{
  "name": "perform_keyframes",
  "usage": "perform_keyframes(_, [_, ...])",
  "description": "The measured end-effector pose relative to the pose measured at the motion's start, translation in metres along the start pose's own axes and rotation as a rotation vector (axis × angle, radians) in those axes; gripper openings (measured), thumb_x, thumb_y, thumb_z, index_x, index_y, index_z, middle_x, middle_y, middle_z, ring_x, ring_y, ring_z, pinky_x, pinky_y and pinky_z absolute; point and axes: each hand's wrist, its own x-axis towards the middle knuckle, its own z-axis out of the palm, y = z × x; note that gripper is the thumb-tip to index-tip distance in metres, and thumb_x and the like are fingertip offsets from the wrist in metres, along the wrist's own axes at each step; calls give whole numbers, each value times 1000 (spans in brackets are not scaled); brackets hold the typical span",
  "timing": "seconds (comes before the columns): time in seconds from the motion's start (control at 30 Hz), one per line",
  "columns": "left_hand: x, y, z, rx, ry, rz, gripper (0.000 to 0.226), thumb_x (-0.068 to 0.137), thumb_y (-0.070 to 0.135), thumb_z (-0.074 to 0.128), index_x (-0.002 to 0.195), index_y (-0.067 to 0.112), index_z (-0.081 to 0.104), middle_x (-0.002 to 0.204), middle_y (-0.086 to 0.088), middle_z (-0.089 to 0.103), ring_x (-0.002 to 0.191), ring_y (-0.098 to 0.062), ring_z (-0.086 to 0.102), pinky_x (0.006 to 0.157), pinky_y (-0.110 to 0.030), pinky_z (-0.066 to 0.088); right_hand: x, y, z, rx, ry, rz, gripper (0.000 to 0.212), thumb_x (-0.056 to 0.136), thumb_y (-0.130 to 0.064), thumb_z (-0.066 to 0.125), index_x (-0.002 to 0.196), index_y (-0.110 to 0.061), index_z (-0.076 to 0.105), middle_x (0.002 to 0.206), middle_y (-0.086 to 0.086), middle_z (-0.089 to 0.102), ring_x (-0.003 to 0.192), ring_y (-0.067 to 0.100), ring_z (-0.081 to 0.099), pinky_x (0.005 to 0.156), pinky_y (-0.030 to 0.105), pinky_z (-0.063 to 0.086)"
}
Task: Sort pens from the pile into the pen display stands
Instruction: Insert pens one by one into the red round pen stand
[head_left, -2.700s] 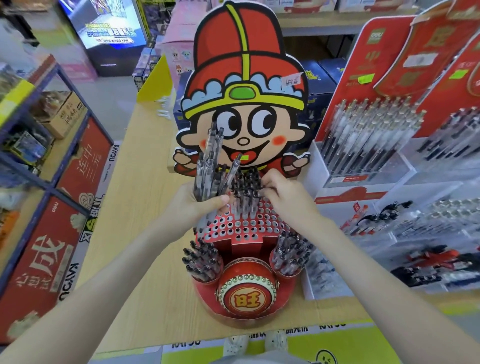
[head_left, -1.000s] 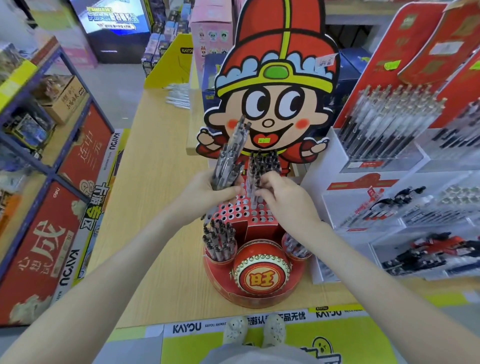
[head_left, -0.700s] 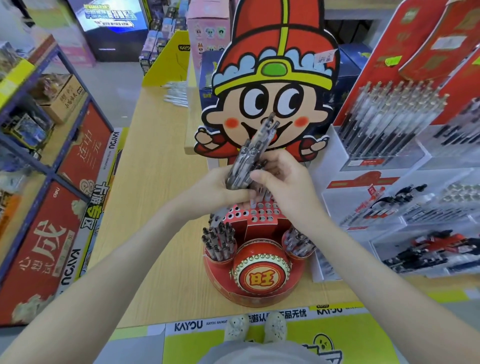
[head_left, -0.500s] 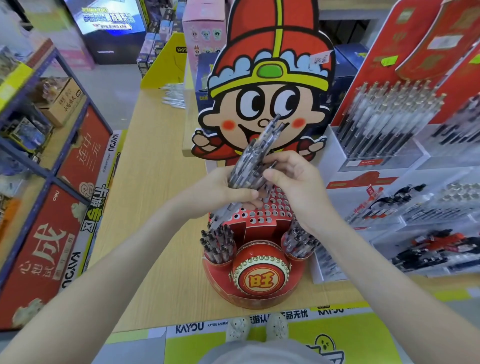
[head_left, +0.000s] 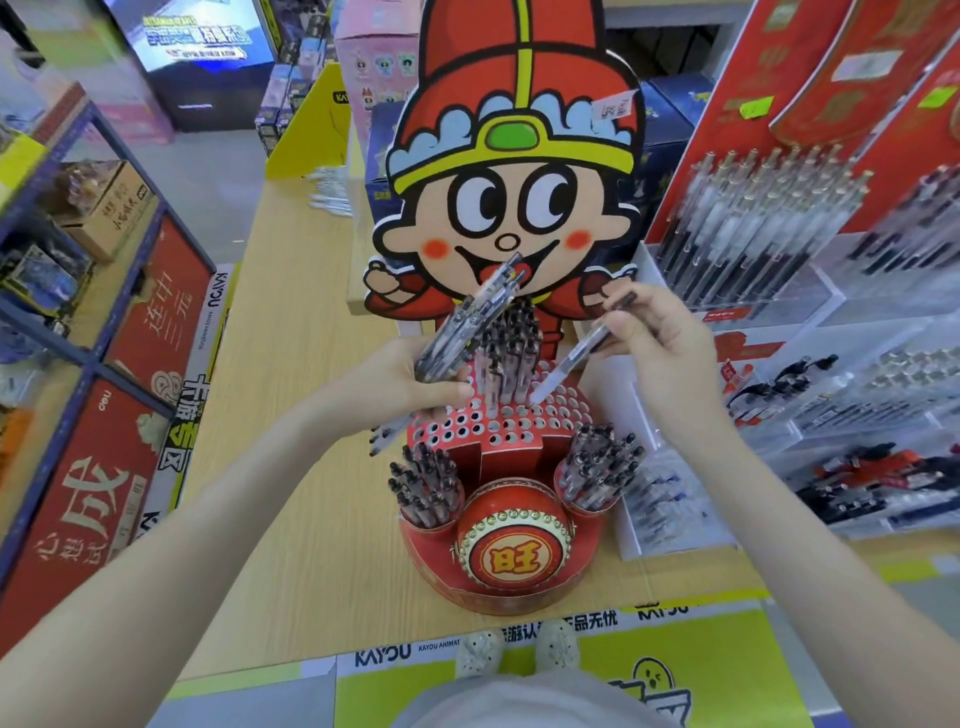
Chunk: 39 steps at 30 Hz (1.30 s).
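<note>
A right hand (head_left: 660, 343) is pinching one pen (head_left: 576, 353) over the part-filled stand (head_left: 498, 431) below, while the left hand (head_left: 400, 384) is gripping a remaining bundle (head_left: 467, 322).

Bright, even shop light is falling from overhead, leaving hardly any shadow on the pale wooden tabletop (head_left: 291, 415) left of the fingers (head_left: 644, 327). The glossy red dome with a gold emblem (head_left: 511, 501) below them is catching a faint sheen. Far left, the blue-framed shelves (head_left: 47, 331) are blurring and bowing.
</note>
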Motion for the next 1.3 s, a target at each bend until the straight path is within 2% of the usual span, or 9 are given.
perform_keyframes(0.13, [-1,-3,0,12,12,-18,24,86,22,70,83,10,50,63,-4,52,53,-12,50,54,-19,46,-9,14,12,-233,-79,-41,28,91,-5,55,89,-33,57,79,-12,67,75,13,68,77,36,56])
perform_keyframes(0.27, [-2,-3,2,-40,27,-18,21,86,26,67,81,13,52,58,1,53,50,-10,49,52,-17,44,-11,12,22,-348,-128,-125,31,92,-12,56,90,-43,51,85,-15,65,76,8,67,79,33,53])
perform_keyframes(0.5, [-7,-6,0,-86,-7,-9,23,93,24,59,75,12,52,53,6,53,49,-8,49,53,-19,44,-7,11,30,-505,-269,-212,11,93,-16,56,101,-21,60,83,-1,66,75,14,62,70,30,48])
perform_keyframes(0.73, [-9,-4,-1,-106,23,8,22,93,22,59,75,12,50,52,7,53,48,-5,49,52,-16,44,-5,12,36,-582,-275,-249,23,94,-17,56,115,-10,57,98,8,69,94,22,64,80,29,47])
perform_keyframes(0.9, [-9,-7,-1,-109,14,22,21,92,23,60,76,14,51,55,6,53,50,-7,49,53,-18,45,-11,17,40,-625,-391,-80,24,96,-22,54,118,-14,50,115,5,65,107,17,59,77,10,36])
perform_keyframes(1.03, [-8,-9,2,-93,3,19,20,92,23,60,76,15,52,55,6,54,51,-7,51,55,-18,45,-9,20,41,-775,-333,-122,23,95,-29,54,109,-11,51,103,7,66,94,24,61,77,34,48])
perform_keyframes(1.13, [-7,-8,3,-82,-8,19,18,92,26,61,79,18,52,57,7,56,53,-7,52,58,-20,47,-9,20,43,-944,-298,-224,24,94,-32,54,105,-11,50,94,6,61,85,25,56,66,34,43])
perform_keyframes(1.2, [-7,-7,4,-88,-16,41,16,92,26,61,80,20,52,61,5,56,54,-8,52,59,-21,47,-12,17,45,-911,-258,-229,26,92,-32,57,107,-12,50,93,1,56,84,17,51,66,30,39])
perform_keyframes(1.3, [-7,-1,10,-99,-7,73,13,90,26,62,83,20,52,64,2,56,53,-7,52,56,-19,46,-20,5,44,-576,-187,-146,31,87,-33,64,110,-21,48,85,-7,52,76,5,47,66,18,40])
